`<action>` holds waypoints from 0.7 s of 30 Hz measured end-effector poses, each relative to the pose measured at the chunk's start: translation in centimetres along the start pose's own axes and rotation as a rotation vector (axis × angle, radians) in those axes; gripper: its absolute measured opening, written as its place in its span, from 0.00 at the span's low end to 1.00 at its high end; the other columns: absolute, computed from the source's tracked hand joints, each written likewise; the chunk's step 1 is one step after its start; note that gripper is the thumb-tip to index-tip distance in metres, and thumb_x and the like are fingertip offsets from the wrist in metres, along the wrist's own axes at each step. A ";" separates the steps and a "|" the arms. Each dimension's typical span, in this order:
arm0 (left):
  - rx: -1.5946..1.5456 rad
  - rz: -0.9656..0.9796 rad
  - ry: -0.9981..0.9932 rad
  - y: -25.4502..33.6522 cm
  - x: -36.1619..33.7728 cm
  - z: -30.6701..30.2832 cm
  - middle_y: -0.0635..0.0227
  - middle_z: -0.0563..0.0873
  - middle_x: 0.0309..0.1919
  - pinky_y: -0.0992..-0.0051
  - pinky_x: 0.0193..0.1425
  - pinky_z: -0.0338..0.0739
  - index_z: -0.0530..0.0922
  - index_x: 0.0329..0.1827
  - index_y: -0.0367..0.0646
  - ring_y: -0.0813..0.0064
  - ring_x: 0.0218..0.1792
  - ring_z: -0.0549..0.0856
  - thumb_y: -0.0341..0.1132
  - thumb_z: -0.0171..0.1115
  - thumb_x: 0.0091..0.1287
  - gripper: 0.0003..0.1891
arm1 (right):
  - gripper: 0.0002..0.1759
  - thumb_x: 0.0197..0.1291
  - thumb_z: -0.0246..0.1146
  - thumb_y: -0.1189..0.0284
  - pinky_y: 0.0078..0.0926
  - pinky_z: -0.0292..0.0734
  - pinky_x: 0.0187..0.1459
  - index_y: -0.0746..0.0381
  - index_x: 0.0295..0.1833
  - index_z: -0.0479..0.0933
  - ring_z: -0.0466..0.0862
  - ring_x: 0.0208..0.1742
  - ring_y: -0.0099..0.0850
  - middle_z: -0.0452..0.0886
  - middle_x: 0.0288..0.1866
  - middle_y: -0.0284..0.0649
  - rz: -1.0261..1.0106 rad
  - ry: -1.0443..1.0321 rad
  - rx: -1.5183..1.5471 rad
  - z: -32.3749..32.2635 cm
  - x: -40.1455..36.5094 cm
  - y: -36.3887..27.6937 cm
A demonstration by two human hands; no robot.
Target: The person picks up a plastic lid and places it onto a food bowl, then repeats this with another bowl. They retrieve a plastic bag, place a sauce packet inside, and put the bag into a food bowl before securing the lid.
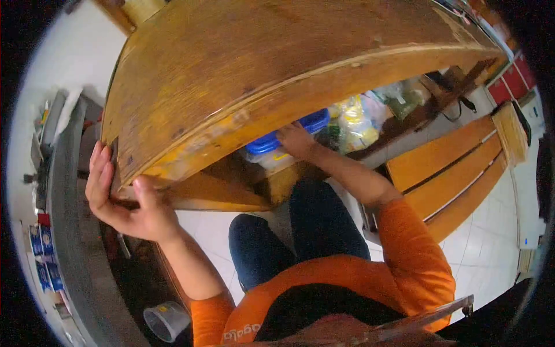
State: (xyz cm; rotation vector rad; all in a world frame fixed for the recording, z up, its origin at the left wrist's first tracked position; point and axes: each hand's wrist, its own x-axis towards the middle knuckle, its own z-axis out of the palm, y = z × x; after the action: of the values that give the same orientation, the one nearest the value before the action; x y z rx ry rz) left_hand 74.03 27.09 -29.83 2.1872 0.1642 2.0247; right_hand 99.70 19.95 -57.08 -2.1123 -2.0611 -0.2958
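Observation:
My left hand (128, 199) is closed round the near left corner of a broad wooden tabletop (231, 69), thumb on the front edge and fingers round the side. My right hand (296, 142) reaches beneath the front edge, fingers closed at the rim of a blue plastic container (267, 144). Part of that container is hidden by the hand and the wood. Just right of it lie clear plastic bags (359, 122) with yellow and white contents, and a greenish bag (403, 101) beyond them.
A slatted wooden bench (445, 173) stands at the right on white floor tiles (480, 202). A translucent plastic tub (166, 321) is low at the left, near a grey ledge (72, 231). An open wooden panel (214, 185) sits below the tabletop. My knees are close in front.

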 end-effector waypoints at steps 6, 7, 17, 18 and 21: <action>0.042 0.015 -0.010 -0.1 0.5 -0.3 0.55 0.78 0.49 0.54 0.67 0.63 0.71 0.48 0.37 0.52 0.58 0.75 0.33 0.66 0.54 0.20 | 0.15 0.56 0.56 0.67 0.46 0.73 0.51 0.62 0.48 0.76 0.75 0.55 0.46 0.75 0.52 0.50 0.025 0.077 0.043 0.8 -1.2 4.3; 0.047 0.042 -0.022 -0.3 0.6 -0.4 0.55 0.78 0.48 0.55 0.67 0.64 0.71 0.48 0.37 0.52 0.58 0.75 0.33 0.67 0.54 0.20 | 0.17 0.57 0.55 0.67 0.47 0.71 0.55 0.63 0.50 0.75 0.74 0.57 0.48 0.74 0.54 0.51 0.174 0.090 0.085 4.9 -1.4 7.2; 0.056 0.101 0.061 -0.6 1.3 -0.2 0.56 0.81 0.43 0.61 0.57 0.72 0.76 0.40 0.38 0.54 0.51 0.78 0.32 0.71 0.45 0.19 | 0.33 0.60 0.58 0.57 0.65 0.45 0.68 0.67 0.65 0.63 0.60 0.69 0.52 0.63 0.67 0.55 0.213 0.155 0.136 3.5 -2.7 4.0; 0.069 0.087 0.069 -0.4 1.4 -0.3 0.57 0.81 0.42 0.60 0.57 0.72 0.76 0.40 0.39 0.53 0.50 0.78 0.31 0.71 0.44 0.19 | 0.33 0.60 0.58 0.57 0.65 0.46 0.67 0.67 0.65 0.63 0.61 0.68 0.52 0.64 0.67 0.55 0.247 0.087 0.128 3.2 -1.9 2.7; 0.053 0.075 0.060 -0.5 1.4 -0.5 0.56 0.80 0.42 0.60 0.58 0.70 0.75 0.41 0.39 0.54 0.51 0.78 0.31 0.69 0.46 0.18 | 0.34 0.61 0.57 0.58 0.62 0.46 0.68 0.66 0.68 0.61 0.66 0.65 0.52 0.66 0.66 0.55 0.283 0.195 0.241 2.8 -0.5 -2.3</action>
State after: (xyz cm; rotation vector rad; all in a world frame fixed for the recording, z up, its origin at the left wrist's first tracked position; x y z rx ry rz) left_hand 73.66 27.87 -28.50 2.1966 0.1463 2.1505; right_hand 97.41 20.22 -59.92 -2.0974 -1.5795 -0.1922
